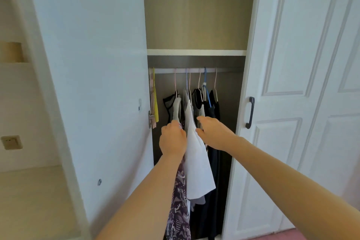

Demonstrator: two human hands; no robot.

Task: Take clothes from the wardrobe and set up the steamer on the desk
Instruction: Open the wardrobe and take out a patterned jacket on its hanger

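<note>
Thin white fabric, smooth and limp, is what sits between your hands: the white top (196, 154) hangs from the rail with your left hand (172, 140) pressed against its left edge and your right hand (213, 133) on its right. Your left fingers curl in toward the cloth, but whether they are clamped on it I cannot tell; your right hand looks spread and loose, thumb against the fabric, not closed.

Just under your left forearm hangs a patterned purple garment (179, 210), soft and crinkly, touching the white one. If you pull the white top forward by its cloth, it will likely slide off its hanger or drag that neighbour along. The straps look narrow, so they could snag.

Further in, dark garments (213, 161) hang packed close on the right, and a grey piece (176, 110) on the left. Above them thin wire hangers (200, 82), pink and blue, hook over the pale rail (194, 70); lifting one carelessly could knock another loose. Spare hangers (153, 97) hang bunched at the far left. The steamer and desk are not in view.
</note>
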